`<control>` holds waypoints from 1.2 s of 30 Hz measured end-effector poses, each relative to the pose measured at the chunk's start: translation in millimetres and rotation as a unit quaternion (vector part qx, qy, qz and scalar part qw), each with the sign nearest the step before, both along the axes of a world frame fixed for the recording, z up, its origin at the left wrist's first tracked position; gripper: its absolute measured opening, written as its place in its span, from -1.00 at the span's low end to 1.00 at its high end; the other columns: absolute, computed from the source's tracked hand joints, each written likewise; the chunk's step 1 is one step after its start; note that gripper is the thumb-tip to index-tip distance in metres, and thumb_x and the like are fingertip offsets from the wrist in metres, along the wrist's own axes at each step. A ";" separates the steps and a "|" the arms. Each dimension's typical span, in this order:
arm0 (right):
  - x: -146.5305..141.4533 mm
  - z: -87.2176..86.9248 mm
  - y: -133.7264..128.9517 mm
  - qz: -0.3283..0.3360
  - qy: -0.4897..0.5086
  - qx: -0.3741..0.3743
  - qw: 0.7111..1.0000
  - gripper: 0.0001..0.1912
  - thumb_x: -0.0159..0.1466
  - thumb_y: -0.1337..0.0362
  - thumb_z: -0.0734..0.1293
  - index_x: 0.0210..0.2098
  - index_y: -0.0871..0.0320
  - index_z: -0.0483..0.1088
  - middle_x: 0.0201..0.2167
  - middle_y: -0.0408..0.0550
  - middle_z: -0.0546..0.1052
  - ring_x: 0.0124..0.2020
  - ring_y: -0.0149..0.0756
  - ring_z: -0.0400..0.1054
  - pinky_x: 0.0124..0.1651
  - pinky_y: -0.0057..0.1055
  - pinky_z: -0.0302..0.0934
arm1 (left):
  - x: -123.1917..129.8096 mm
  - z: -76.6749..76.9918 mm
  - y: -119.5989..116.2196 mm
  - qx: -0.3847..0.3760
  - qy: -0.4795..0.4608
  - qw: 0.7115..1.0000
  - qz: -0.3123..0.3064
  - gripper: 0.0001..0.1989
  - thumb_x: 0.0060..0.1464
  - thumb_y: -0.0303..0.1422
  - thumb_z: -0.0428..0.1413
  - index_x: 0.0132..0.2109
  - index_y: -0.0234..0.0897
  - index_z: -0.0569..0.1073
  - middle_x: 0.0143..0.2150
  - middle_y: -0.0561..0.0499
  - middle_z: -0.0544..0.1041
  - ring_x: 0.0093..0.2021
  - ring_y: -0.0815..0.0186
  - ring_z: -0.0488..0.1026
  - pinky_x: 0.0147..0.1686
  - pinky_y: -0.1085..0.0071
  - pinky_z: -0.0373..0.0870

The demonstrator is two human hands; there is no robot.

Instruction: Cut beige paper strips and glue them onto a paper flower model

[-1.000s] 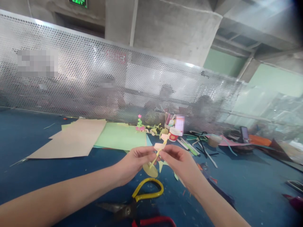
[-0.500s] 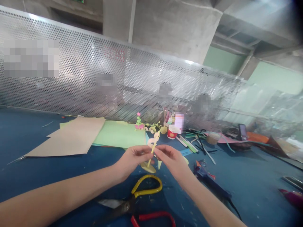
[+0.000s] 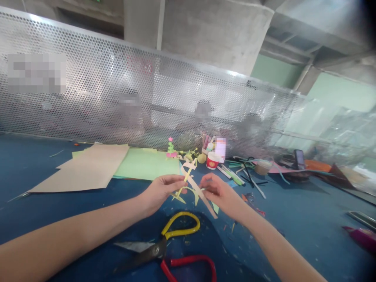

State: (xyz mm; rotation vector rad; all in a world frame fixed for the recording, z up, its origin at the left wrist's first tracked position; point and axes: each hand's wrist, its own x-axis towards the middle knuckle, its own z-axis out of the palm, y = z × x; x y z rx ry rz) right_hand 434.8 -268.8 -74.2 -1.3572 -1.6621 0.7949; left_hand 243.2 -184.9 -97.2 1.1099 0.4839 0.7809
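Note:
My left hand (image 3: pixel 166 192) pinches a thin yellow stick (image 3: pixel 188 176), which stands tilted above the blue table. A pale pinkish paper strip (image 3: pixel 202 196) loops around the stick's upper part, and its loose end hangs down to the right. Just right of the strip is my right hand (image 3: pixel 217 192), its fingers bent and apart with nothing plainly between them. Small yellow-green paper pieces (image 3: pixel 195 196) show beneath the hands. Nearer to me lie big scissors (image 3: pixel 158 250), blades spread, with one yellow and one red handle.
Beige paper (image 3: pixel 85 168) and green sheets (image 3: pixel 149 164) lie at left. Behind the hands are a small paper tree (image 3: pixel 170 148) and a red-and-white cup (image 3: pixel 212 160). Strips and sticks (image 3: pixel 252 180) are scattered at right. A perforated metal screen (image 3: pixel 176 98) borders the table; blurred people show behind it.
My right hand has come away from the stick to the right. The strip's lower end now hangs loose and straight, while my left hand keeps the stick. My right forearm now covers the dark blue tool.

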 end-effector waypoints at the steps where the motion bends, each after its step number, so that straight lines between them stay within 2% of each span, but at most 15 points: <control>1: -0.3 -0.5 -0.8 0.002 -0.007 0.007 1.000 -0.82 0.15 0.36 0.25 -0.27 0.07 0.15 -0.31 -0.17 0.44 -0.34 -0.40 0.36 -0.22 -0.37 0.22 | 0.2 -0.4 -0.6 -0.001 0.000 1.000 -0.003 -0.75 -0.19 -0.36 0.30 -0.28 -0.32 0.54 -0.33 0.01 0.57 -0.35 0.38 0.49 -0.27 0.45 0.36; 6: -5.3 2.1 -4.3 0.001 -0.032 0.027 0.999 -0.76 0.13 0.39 0.27 -0.27 0.04 0.14 -0.29 -0.20 0.41 -0.40 -0.44 0.33 -0.29 -0.42 0.23 | -1.3 -2.1 -2.0 0.025 0.005 1.000 -0.003 -0.79 -0.15 -0.34 0.28 -0.32 -0.34 0.51 -0.44 0.02 0.55 -0.37 0.38 0.47 -0.32 0.47 0.34; 15: -7.4 0.9 -2.6 0.005 -0.076 0.053 0.996 -0.77 0.17 0.42 0.23 -0.24 0.02 0.12 -0.28 -0.19 0.45 -0.27 -0.40 0.38 -0.24 -0.43 0.27 | -2.6 -7.1 4.8 0.095 0.025 0.995 0.011 -0.78 -0.14 -0.32 0.26 -0.31 -0.31 0.46 -0.44 0.06 0.50 -0.39 0.43 0.38 -0.31 0.49 0.26; 18: -8.8 1.8 -3.1 0.009 -0.110 0.062 0.992 -0.80 0.19 0.42 0.21 -0.22 0.02 0.18 -0.27 -0.19 0.43 -0.29 -0.42 0.38 -0.26 -0.45 0.27 | -3.3 -9.0 7.1 0.116 0.025 0.993 0.019 -0.81 -0.11 -0.31 0.24 -0.37 -0.31 0.42 -0.47 0.09 0.47 -0.43 0.45 0.35 -0.35 0.51 0.24; 20: -9.6 4.3 -4.5 0.015 -0.168 0.079 0.982 -0.79 0.21 0.41 0.20 -0.20 0.01 0.27 -0.23 -0.17 0.43 -0.31 -0.42 0.37 -0.25 -0.44 0.28 | -4.6 -8.5 7.6 0.126 0.027 0.991 0.019 -0.81 -0.09 -0.30 0.23 -0.39 -0.31 0.41 -0.49 0.08 0.46 -0.43 0.43 0.36 -0.35 0.50 0.24; 23: -11.4 9.6 -7.8 0.026 -0.292 0.147 0.945 -0.75 0.23 0.37 0.21 -0.14 -0.03 0.38 -0.18 -0.12 0.44 -0.21 -0.34 0.34 -0.18 -0.37 0.25 | -7.0 -6.0 7.5 0.118 0.022 0.993 0.017 -0.83 -0.11 -0.34 0.23 -0.36 -0.31 0.42 -0.44 0.05 0.48 -0.38 0.39 0.40 -0.30 0.47 0.26; 27: -18.6 17.7 -13.3 0.031 -0.425 0.258 0.867 -0.74 0.28 0.30 0.19 -0.09 -0.03 0.41 -0.25 -0.05 0.46 -0.21 -0.27 0.29 -0.24 -0.35 0.22 | -10.1 -2.1 6.1 0.110 0.010 0.994 0.016 -0.82 -0.15 -0.38 0.25 -0.33 -0.30 0.45 -0.36 0.03 0.50 -0.31 0.36 0.43 -0.22 0.44 0.27; 32: -37.5 32.5 -19.1 0.044 -0.532 0.342 0.773 -0.79 0.30 0.34 0.17 -0.23 0.10 0.43 -0.31 -0.06 0.48 -0.29 -0.28 0.25 -0.24 -0.34 0.12 | -12.8 2.3 2.8 0.141 0.017 0.990 0.005 -0.82 -0.16 -0.36 0.25 -0.34 -0.30 0.46 -0.37 0.04 0.50 -0.34 0.38 0.42 -0.25 0.44 0.28; 34: -46.8 39.8 -19.9 0.051 -0.546 0.345 0.762 -0.80 0.30 0.36 0.16 -0.27 0.13 0.42 -0.34 -0.06 0.48 -0.30 -0.29 0.24 -0.24 -0.33 0.08 | -13.5 3.2 2.0 0.172 0.037 0.984 0.004 -0.83 -0.16 -0.37 0.24 -0.35 -0.30 0.46 -0.39 0.05 0.49 -0.36 0.38 0.41 -0.28 0.45 0.28; 36: -55.8 47.1 -19.3 0.060 -0.547 0.321 0.771 -0.83 0.29 0.35 0.18 -0.30 0.13 0.42 -0.37 -0.08 0.48 -0.29 -0.29 0.24 -0.22 -0.31 0.03 | -14.4 3.7 1.7 0.212 0.061 0.975 -0.003 -0.85 -0.17 -0.39 0.23 -0.36 -0.31 0.47 -0.39 0.04 0.50 -0.36 0.36 0.41 -0.29 0.44 0.29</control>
